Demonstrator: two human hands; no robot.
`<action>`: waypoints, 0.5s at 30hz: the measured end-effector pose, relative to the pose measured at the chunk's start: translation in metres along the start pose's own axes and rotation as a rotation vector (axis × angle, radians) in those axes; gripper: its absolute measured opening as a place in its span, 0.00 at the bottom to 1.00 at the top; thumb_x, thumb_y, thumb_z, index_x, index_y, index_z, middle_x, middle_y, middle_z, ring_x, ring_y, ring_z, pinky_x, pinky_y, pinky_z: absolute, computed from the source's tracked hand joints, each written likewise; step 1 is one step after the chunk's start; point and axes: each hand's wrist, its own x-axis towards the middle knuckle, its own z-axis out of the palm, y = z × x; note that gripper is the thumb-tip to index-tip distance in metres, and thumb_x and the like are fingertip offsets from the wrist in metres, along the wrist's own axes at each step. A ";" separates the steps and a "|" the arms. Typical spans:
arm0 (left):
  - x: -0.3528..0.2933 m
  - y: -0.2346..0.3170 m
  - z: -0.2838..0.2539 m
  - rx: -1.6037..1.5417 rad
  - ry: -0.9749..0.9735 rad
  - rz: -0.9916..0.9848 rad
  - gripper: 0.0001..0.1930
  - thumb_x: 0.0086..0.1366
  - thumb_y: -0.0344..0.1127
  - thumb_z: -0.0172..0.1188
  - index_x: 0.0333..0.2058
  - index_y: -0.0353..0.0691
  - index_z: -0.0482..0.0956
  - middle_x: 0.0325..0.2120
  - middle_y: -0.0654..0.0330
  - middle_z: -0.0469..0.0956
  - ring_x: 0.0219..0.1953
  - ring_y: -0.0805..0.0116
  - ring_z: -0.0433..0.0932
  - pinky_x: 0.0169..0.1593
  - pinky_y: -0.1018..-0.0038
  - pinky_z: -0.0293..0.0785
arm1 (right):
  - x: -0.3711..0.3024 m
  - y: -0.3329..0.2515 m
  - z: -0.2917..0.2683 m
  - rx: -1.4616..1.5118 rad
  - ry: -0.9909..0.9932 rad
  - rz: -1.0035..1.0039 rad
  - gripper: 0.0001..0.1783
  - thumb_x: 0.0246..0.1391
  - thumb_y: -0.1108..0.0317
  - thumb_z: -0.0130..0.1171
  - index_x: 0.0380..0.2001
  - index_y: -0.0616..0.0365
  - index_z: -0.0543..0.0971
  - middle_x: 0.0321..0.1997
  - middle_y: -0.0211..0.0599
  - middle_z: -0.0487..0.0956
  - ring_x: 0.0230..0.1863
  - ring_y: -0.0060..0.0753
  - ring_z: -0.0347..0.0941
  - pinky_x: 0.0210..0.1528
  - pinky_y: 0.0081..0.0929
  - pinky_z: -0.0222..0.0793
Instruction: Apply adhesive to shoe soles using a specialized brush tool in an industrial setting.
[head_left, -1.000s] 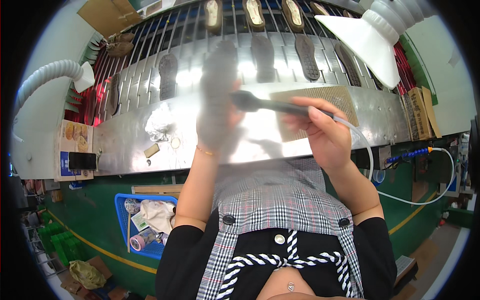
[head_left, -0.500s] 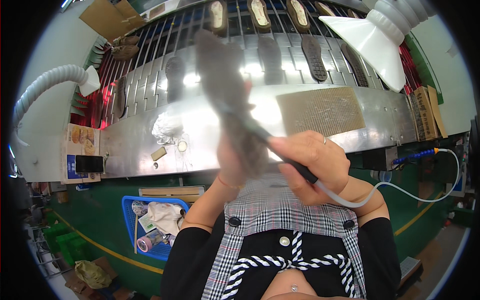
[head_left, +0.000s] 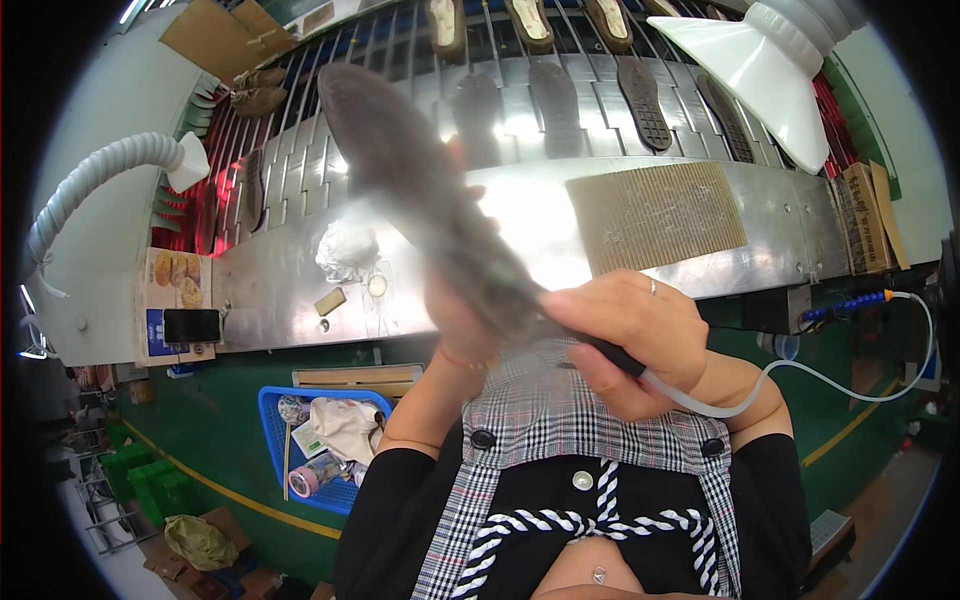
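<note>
"Watching the L hand [head_left: 452,325]?"
"Yep. Grip's wrapped round a dk-brown shoe sole [head_left: 425,175], fingertips peeking out on its R edge, rest hidden. Sole's blurry, held up over the bench [head_left: 270,275], far end angled L."
"And the R hand [head_left: 645,335]?"
"Grip's pinched tight on a blk-handled tool [head_left: 608,350] w/ a whitish hose [head_left: 715,408]. Tip's at the sole's near end; can't tell if touching."
"What else is nearby?"
"Corrugated sheet [head_left: 660,215] on the bench, R of the sole, + more soles [head_left: 643,105] on the metal conveyor [head_left: 310,165] beyond."
</note>
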 end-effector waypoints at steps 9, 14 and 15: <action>0.018 0.019 0.034 -0.844 0.498 0.038 0.30 0.77 0.48 0.36 0.73 0.47 0.47 0.74 0.52 0.43 0.63 0.63 0.70 0.57 0.62 0.79 | -0.007 -0.001 0.005 0.106 -0.047 0.051 0.23 0.42 0.81 0.65 0.46 0.71 0.80 0.36 0.49 0.84 0.31 0.41 0.82 0.33 0.28 0.78; 0.015 0.012 -0.014 -0.175 0.176 0.125 0.29 0.77 0.47 0.35 0.73 0.46 0.49 0.74 0.51 0.44 0.63 0.61 0.71 0.57 0.60 0.79 | -0.008 -0.002 0.004 0.131 -0.068 0.084 0.22 0.43 0.81 0.62 0.46 0.70 0.80 0.37 0.47 0.84 0.33 0.41 0.82 0.35 0.29 0.78; 0.016 0.011 -0.022 -0.010 0.093 0.144 0.29 0.77 0.47 0.34 0.72 0.46 0.50 0.74 0.51 0.44 0.63 0.61 0.71 0.57 0.59 0.79 | -0.011 -0.002 0.005 0.138 -0.108 0.112 0.23 0.45 0.81 0.60 0.48 0.68 0.80 0.39 0.46 0.84 0.35 0.42 0.82 0.38 0.30 0.78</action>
